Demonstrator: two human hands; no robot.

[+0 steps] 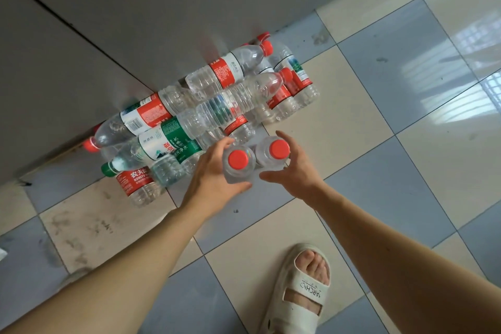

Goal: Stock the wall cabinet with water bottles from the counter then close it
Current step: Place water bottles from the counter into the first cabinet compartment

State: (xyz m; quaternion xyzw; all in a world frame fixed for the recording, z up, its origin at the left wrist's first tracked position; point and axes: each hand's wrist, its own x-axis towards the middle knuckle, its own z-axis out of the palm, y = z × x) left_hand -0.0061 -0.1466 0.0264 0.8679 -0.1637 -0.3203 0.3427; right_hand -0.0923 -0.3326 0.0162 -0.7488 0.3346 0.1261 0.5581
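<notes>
floor (352,127): glossy square tiles in a checker of cream and blue-grey, with dark grout lines
smudges (81,228): dark scuff marks on the cream tile at lower left
window reflection (471,46): bright barred patches of light on the tiles at right
sandal (298,295): off-white, open-toed, with printed lettering on the strap, worn on a foot at the bottom edge
grey panels (81,8): flat matte surface filling the upper left, split by a dark seam

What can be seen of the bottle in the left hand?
The bottle in the left hand is clear plastic with a red screw cap, seen from above, standing upright and cap-up. The left hand has fingers and thumb curled round its shoulder. It stands close beside a second red-capped bottle, above the tiled floor. Its label is hidden.
</notes>
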